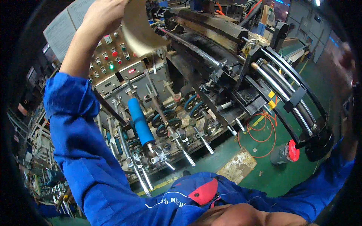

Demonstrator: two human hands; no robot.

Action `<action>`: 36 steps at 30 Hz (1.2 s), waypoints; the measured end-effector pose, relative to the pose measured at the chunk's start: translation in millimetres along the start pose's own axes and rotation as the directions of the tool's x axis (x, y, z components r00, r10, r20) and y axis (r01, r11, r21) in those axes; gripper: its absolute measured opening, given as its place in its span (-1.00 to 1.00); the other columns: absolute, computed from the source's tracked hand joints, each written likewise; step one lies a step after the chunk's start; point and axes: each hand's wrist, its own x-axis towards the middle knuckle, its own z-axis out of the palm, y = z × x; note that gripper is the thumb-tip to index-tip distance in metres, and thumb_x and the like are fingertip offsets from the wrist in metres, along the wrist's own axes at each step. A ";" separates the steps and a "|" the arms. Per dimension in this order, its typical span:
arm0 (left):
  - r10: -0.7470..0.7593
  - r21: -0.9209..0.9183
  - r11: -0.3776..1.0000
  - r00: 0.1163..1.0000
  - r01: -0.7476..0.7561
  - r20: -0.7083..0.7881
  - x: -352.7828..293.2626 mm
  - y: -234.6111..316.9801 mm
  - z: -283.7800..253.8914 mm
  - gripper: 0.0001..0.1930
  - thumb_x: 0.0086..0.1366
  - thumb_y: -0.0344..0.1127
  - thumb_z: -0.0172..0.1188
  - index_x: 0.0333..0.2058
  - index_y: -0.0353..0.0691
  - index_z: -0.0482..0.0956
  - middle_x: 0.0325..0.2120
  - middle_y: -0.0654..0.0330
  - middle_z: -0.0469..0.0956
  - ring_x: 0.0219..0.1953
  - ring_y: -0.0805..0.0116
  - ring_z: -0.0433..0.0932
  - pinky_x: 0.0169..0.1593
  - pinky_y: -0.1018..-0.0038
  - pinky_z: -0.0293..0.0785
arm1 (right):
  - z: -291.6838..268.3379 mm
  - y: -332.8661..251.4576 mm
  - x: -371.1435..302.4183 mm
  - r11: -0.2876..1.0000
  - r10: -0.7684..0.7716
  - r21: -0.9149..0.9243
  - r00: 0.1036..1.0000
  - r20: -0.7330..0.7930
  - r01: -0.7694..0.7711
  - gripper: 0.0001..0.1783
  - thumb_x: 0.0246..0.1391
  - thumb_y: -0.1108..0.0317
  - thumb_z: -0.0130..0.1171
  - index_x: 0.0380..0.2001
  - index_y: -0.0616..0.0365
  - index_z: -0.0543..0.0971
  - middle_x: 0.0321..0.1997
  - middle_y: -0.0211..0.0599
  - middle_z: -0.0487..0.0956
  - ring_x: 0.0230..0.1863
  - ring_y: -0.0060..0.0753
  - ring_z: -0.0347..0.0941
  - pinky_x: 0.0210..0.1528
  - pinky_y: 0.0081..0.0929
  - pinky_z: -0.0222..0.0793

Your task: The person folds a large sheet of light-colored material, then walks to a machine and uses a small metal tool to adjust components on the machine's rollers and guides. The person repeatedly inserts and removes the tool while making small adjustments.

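My left hand (pixel 105 14) is raised at the top of the view, its fingertips partly cut off by the upper edge. It appears closed on a curved beige strip (pixel 138 28) that hangs down beside it, blurred along its lower edge. Behind the hand stand white printed sheets (pixel 62 32) and a control panel (pixel 109 56) with red and green buttons and a lit green lamp. Out at the far right rim, my right hand (pixel 346 62) is raised, dark and smeared, so its fingers cannot be made out.
Below the panel, a machine carries a blue roller (pixel 139 120), metal rods and black wheels (pixel 164 120). A long black machine beam (pixel 200 49) and a curved frame with shiny bars (pixel 286 90) reach rightward. On the green floor lie an orange hose (pixel 260 141) and a red-lidded bucket (pixel 285 152).
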 end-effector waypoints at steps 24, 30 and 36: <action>0.070 -0.921 -0.244 0.953 0.303 0.295 -140.1 241.3 -3.0 -0.52 0.36 -0.21 0.35 0.16 -0.31 0.52 -0.17 0.06 0.67 -0.21 0.34 0.68 -0.11 0.40 0.61 | 153.7 46.4 90.4 0.981 -0.182 0.077 0.980 0.086 0.176 -0.84 0.09 0.26 0.24 -0.54 -0.02 0.57 -0.63 -0.41 0.56 -0.56 -0.33 0.57 -0.44 -0.39 0.56; 0.051 -0.732 -0.602 0.930 0.318 0.363 -123.0 278.0 4.1 -0.65 0.48 -0.23 0.21 0.10 -0.32 0.51 -0.29 0.27 0.60 -0.27 0.58 0.53 -0.19 0.56 0.49 | 151.6 50.1 84.8 0.972 -0.140 -0.184 0.990 0.033 0.144 -0.78 0.12 0.34 0.25 -0.57 0.10 0.50 -0.65 -0.24 0.49 -0.59 -0.17 0.50 -0.49 -0.28 0.45; -0.095 -0.706 -0.660 0.904 0.257 0.418 -115.8 297.3 0.1 -0.81 0.42 -0.29 0.28 -0.12 -0.29 0.61 -0.44 0.38 0.59 -0.42 0.69 0.46 -0.34 0.62 0.41 | 141.6 34.8 85.5 0.975 0.101 -0.218 0.968 0.230 -0.050 -0.83 0.23 0.35 0.20 -0.39 0.22 0.59 -0.45 -0.13 0.59 -0.36 -0.16 0.57 -0.24 -0.31 0.48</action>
